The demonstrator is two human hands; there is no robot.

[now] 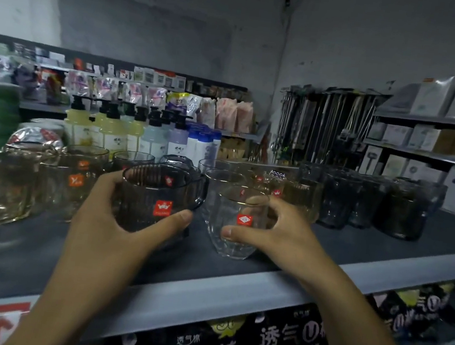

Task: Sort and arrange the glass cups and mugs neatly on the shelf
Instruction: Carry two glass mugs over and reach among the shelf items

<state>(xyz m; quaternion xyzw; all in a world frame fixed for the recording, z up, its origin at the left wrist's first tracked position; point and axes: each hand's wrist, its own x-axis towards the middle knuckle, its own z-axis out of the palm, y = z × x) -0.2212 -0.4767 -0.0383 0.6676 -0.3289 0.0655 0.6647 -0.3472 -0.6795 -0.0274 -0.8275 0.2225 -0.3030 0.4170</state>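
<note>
Both near shelf edge (pixel 218 291): left hand (pixel 113 229) grips mug (pixel 155 197), right hand (pixel 279 232) cup (pixel 239 212).

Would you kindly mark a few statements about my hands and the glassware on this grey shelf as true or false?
1. The left hand grips a smoky ribbed glass mug with a handle. True.
2. The right hand holds nothing. False: it holds a clear gold-rimmed glass tumbler.
3. The mug and the tumbler each carry a red sticker. True.
4. The tumbler lies on its side. False: it is upright.
5. Black-capped pump bottles stand behind them. True.
</note>
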